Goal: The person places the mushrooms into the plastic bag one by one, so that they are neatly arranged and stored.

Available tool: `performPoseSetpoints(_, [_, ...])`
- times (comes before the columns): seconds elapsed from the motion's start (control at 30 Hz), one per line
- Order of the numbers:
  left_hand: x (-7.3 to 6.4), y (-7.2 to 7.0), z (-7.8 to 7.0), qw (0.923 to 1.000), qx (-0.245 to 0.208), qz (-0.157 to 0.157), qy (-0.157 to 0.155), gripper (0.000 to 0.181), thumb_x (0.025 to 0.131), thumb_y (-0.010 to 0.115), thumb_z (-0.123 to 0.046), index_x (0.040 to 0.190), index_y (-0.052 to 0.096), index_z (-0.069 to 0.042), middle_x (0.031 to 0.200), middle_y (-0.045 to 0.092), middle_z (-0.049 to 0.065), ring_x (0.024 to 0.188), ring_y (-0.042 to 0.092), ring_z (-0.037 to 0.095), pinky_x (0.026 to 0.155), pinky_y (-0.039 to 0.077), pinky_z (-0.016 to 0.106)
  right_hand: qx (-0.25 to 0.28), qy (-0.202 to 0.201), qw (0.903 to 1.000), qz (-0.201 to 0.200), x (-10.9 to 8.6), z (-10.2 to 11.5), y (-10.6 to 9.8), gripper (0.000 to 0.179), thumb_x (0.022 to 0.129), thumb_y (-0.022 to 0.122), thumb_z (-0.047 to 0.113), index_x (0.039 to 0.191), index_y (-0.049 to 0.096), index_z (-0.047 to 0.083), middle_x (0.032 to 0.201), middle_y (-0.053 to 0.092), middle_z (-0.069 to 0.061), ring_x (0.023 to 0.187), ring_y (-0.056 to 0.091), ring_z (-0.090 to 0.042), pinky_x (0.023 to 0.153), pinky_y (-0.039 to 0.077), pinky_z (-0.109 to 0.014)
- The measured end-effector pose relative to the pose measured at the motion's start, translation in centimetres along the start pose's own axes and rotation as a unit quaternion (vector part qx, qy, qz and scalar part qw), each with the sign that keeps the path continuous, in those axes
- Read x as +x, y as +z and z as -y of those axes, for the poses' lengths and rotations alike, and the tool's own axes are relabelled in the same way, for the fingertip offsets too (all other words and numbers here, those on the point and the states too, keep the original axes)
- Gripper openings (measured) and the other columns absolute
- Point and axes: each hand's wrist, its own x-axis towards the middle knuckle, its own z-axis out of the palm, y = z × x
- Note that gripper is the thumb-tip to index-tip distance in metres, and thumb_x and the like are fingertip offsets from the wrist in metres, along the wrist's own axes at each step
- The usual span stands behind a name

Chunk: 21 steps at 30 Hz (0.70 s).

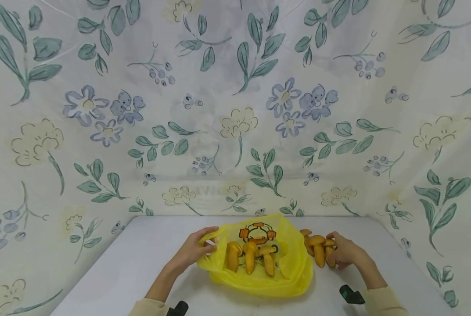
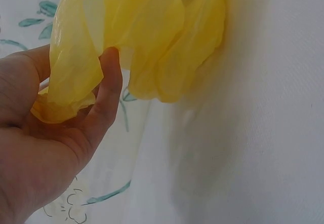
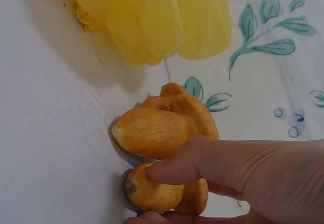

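A yellow plastic bag (image 1: 259,287) with a printed cartoon lies at the middle of the table, its mouth spread. Three brown mushrooms (image 1: 249,259) lie side by side within its outline. My left hand (image 1: 192,250) grips the bag's left edge; the left wrist view shows the thin plastic (image 2: 76,77) bunched between thumb and fingers. To the right of the bag, my right hand (image 1: 346,251) pinches a mushroom (image 3: 157,193) between thumb and fingers, close to the tabletop. Right beside it sits another mushroom (image 3: 152,133), and one more (image 1: 305,235) stands partly behind that.
The white table (image 1: 140,245) runs back to a hanging floral cloth (image 1: 235,131), which also closes off both sides. Dark wrist-camera mounts (image 1: 351,295) show near both beige sleeves (image 1: 385,303).
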Motion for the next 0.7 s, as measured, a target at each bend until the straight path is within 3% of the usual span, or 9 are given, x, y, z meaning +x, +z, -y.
performPoseSetpoints(0.7, [0.10, 0.16, -0.03, 0.9999, 0.008, -0.006, -0.004, 0.054, 0.088, 0.068, -0.012, 0.140, 0.054, -0.016, 0.116, 0.062, 0.010, 0.088, 0.064, 0.018, 0.076, 0.058, 0.029, 0.005, 0.007, 1.0000, -0.001, 0.24, -0.23, -0.07, 0.075, 0.078, 0.070, 0.005, 0.142, 0.032, -0.003, 0.095, 0.057, -0.016, 0.073, 0.060, -0.022, 0.064, 0.058, -0.033])
